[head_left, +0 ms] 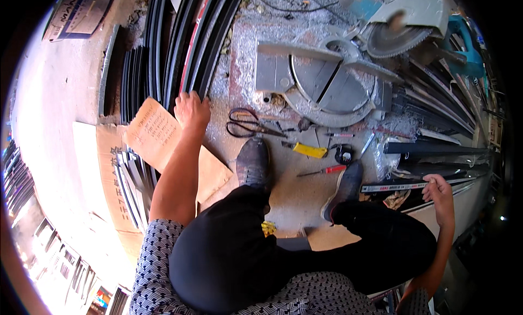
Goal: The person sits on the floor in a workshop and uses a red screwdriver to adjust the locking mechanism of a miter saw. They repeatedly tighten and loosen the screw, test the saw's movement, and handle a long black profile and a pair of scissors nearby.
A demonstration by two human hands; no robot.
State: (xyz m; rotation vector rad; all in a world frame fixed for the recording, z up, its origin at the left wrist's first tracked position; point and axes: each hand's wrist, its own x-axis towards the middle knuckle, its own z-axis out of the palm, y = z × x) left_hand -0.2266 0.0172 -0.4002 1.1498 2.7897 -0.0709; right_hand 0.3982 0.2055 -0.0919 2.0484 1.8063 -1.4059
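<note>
My left hand (192, 112) is closed at the near end of a long black profile strip (195, 51) with a red and white stripe, in a bundle of similar dark strips. Below that wrist lies a brown cardboard sheet (155, 134) with handwriting, partly covered by my forearm. Off to the right, my right hand (440, 194) hovers with loosely bent fingers, and I see nothing held in it. Nearest to it is a pale printed strip (392, 187) lying among dark lengths. Scissors (245, 124) with dark handles rest on the floor beyond my left shoe.
A mitre saw (327, 83) with a raised round blade (400, 40) stands ahead amid metal shavings. Between my shoes and it lie a yellow cutter knife (309, 149), a black tape measure (344, 153) and a red-handled screwdriver (329, 169). Dark profiles (436, 148) are stacked at right.
</note>
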